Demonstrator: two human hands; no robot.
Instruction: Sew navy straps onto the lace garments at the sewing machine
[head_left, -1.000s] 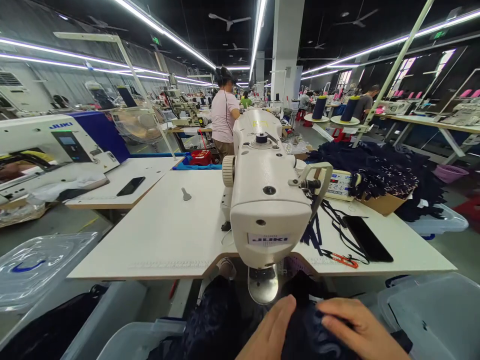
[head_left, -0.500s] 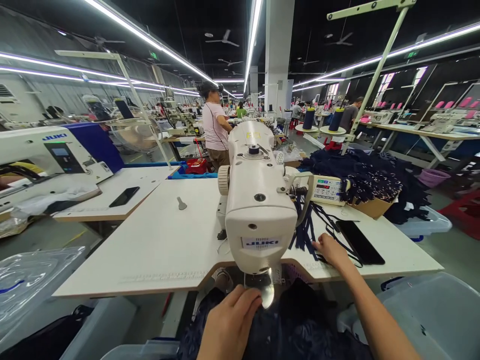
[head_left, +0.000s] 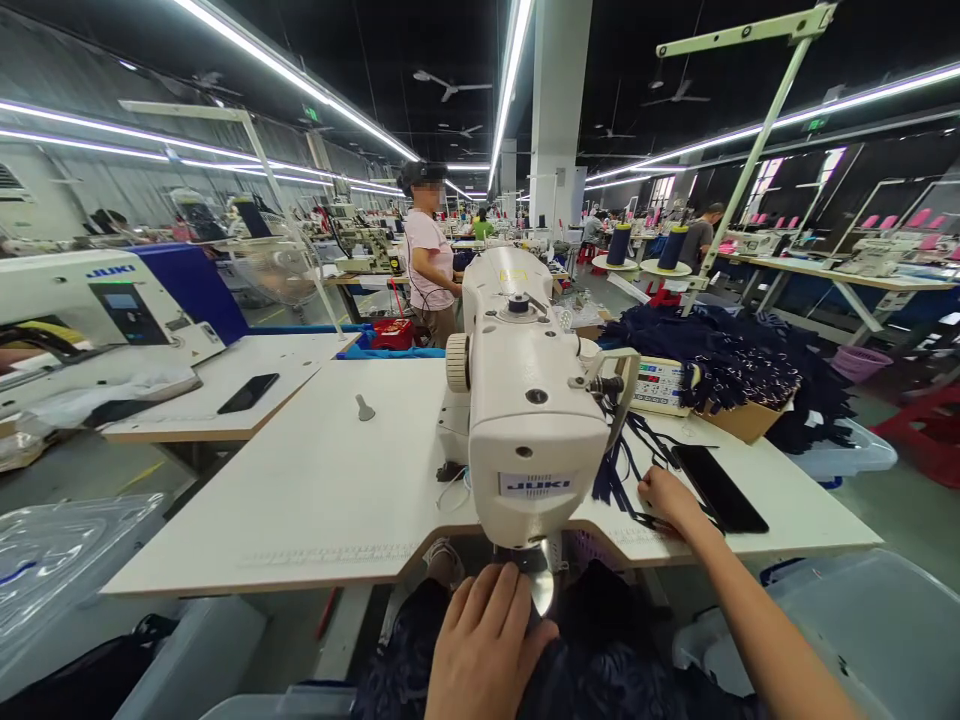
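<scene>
A cream Juki sewing machine stands on the white table, its head pointing at me. My left hand lies with fingers together on dark navy fabric just below the machine's head. My right hand reaches onto the table right of the machine, fingers curled down where the small red snips lay among navy strips; what it grips is hidden. A black phone lies just right of that hand.
A control panel and a box heaped with navy pieces sit at the table's right back. Grey plastic bins flank my seat. Another phone lies on the left table. A person in pink stands beyond.
My right hand left the fabric and reached out to the table by the strips and snips. My left hand slid up the fabric toward the machine's head.
</scene>
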